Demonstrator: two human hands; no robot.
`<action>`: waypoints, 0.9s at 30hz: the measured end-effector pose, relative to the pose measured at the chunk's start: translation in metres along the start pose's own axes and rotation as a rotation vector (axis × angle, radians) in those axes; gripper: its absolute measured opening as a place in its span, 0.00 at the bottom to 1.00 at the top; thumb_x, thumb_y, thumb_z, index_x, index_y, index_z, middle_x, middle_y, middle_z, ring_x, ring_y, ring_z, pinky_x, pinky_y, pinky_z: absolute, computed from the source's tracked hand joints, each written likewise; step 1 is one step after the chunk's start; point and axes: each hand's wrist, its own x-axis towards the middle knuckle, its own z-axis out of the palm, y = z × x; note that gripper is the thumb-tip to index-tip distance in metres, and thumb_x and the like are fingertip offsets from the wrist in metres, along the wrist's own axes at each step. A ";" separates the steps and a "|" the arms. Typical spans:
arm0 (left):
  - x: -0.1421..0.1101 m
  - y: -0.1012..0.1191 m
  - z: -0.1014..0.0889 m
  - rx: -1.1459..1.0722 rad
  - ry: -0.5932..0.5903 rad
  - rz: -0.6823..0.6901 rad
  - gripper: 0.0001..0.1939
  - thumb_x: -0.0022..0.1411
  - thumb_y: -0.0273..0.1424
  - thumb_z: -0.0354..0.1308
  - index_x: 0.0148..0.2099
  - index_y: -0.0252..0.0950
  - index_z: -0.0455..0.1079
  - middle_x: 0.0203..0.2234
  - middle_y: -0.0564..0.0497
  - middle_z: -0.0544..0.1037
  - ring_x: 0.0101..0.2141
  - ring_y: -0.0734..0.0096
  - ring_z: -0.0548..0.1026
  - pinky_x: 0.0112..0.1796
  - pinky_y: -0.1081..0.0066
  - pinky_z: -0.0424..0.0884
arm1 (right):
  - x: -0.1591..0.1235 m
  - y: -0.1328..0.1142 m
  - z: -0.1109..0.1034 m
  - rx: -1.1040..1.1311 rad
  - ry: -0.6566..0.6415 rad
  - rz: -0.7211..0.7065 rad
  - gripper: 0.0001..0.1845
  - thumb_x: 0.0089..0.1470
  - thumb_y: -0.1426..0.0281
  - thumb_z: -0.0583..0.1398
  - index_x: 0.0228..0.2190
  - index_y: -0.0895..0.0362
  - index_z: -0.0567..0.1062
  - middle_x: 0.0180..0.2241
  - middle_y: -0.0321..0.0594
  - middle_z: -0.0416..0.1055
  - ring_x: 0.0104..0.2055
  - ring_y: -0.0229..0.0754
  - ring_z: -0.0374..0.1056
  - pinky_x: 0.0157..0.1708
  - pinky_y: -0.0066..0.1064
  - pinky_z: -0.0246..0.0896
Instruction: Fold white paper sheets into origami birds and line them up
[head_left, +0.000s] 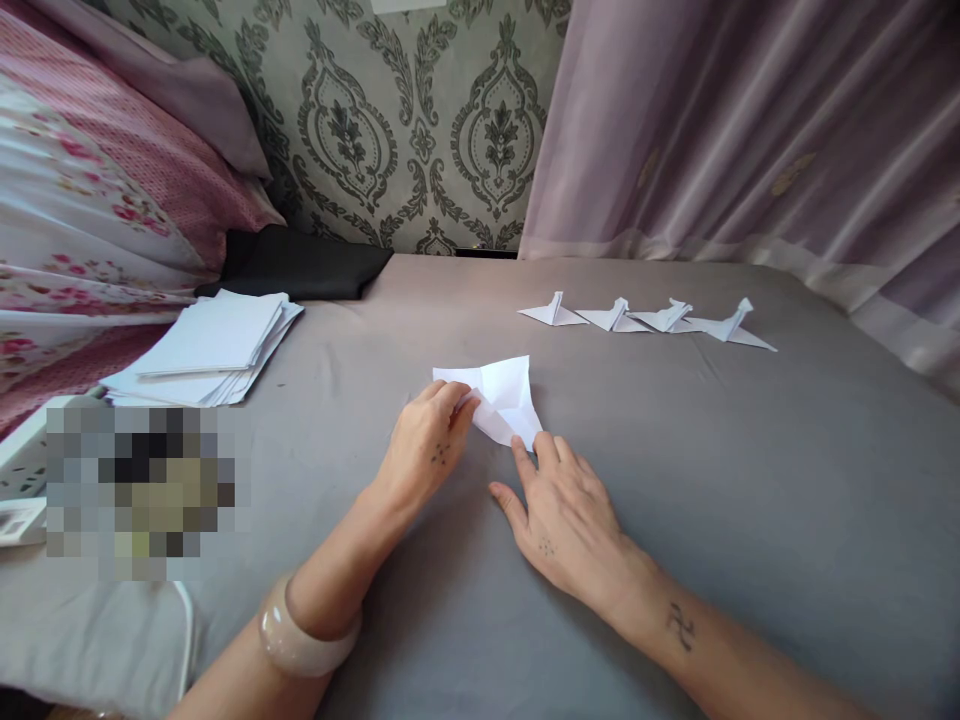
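A small creased sheet of white paper (508, 385) lies partly folded on the grey cloth, its far corners raised. My left hand (429, 430) pinches the paper's near left edge between thumb and fingers, lifting a flap. At the near right corner, the fingertips of my right hand (566, 500) rest on the paper, with the fingers stretched out and the thumb apart on the cloth. Part of the left side of the sheet is hidden behind my left fingers.
Several folded paper birds (616, 316) stand in a row at the back right. A stack of white paper (214, 340) lies at the left, by a black folded item (300, 262). A white power strip (30, 450) and a blurred-out patch are at the left edge.
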 end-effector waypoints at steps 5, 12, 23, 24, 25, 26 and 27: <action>0.000 0.001 0.001 -0.016 0.013 -0.005 0.12 0.67 0.34 0.47 0.36 0.36 0.70 0.27 0.51 0.72 0.25 0.74 0.66 0.28 0.73 0.61 | 0.000 0.002 0.000 0.005 0.014 -0.034 0.26 0.61 0.59 0.51 0.54 0.64 0.68 0.37 0.49 0.66 0.39 0.49 0.61 0.38 0.41 0.63; 0.000 0.003 0.001 -0.029 0.018 -0.019 0.14 0.67 0.36 0.48 0.33 0.35 0.69 0.24 0.52 0.70 0.24 0.75 0.65 0.27 0.74 0.60 | 0.005 0.000 0.000 -0.031 0.017 -0.033 0.26 0.62 0.59 0.50 0.54 0.61 0.68 0.36 0.48 0.66 0.38 0.49 0.61 0.36 0.42 0.62; -0.002 0.004 0.001 -0.005 -0.020 -0.008 0.13 0.67 0.35 0.47 0.32 0.35 0.67 0.25 0.53 0.70 0.24 0.75 0.64 0.27 0.73 0.59 | 0.007 -0.002 -0.002 -0.017 -0.017 -0.023 0.26 0.62 0.59 0.49 0.54 0.62 0.68 0.37 0.49 0.66 0.39 0.49 0.62 0.36 0.40 0.61; -0.001 0.004 0.001 0.000 -0.022 -0.001 0.13 0.67 0.34 0.47 0.32 0.35 0.67 0.25 0.53 0.70 0.24 0.74 0.64 0.27 0.73 0.59 | 0.008 -0.001 -0.002 -0.011 -0.019 -0.021 0.26 0.62 0.58 0.49 0.55 0.61 0.68 0.37 0.48 0.66 0.39 0.49 0.62 0.37 0.40 0.61; -0.001 0.004 0.001 0.004 -0.026 0.007 0.13 0.67 0.34 0.47 0.32 0.35 0.66 0.25 0.53 0.70 0.24 0.74 0.64 0.28 0.73 0.59 | 0.009 -0.001 -0.002 -0.011 -0.019 -0.015 0.27 0.62 0.58 0.49 0.55 0.61 0.67 0.37 0.48 0.66 0.40 0.49 0.62 0.38 0.41 0.61; -0.001 0.003 0.001 0.008 -0.029 0.011 0.13 0.67 0.34 0.47 0.32 0.35 0.66 0.25 0.52 0.70 0.24 0.74 0.64 0.28 0.73 0.59 | 0.010 -0.001 -0.003 -0.014 -0.021 -0.007 0.27 0.62 0.58 0.49 0.55 0.61 0.67 0.38 0.48 0.66 0.40 0.49 0.61 0.39 0.41 0.60; -0.001 0.003 0.001 0.010 -0.030 0.010 0.13 0.67 0.33 0.47 0.31 0.35 0.66 0.25 0.52 0.70 0.25 0.74 0.64 0.28 0.73 0.59 | 0.012 -0.002 -0.003 -0.022 -0.024 0.001 0.27 0.62 0.57 0.49 0.55 0.61 0.67 0.38 0.49 0.66 0.41 0.50 0.61 0.39 0.41 0.60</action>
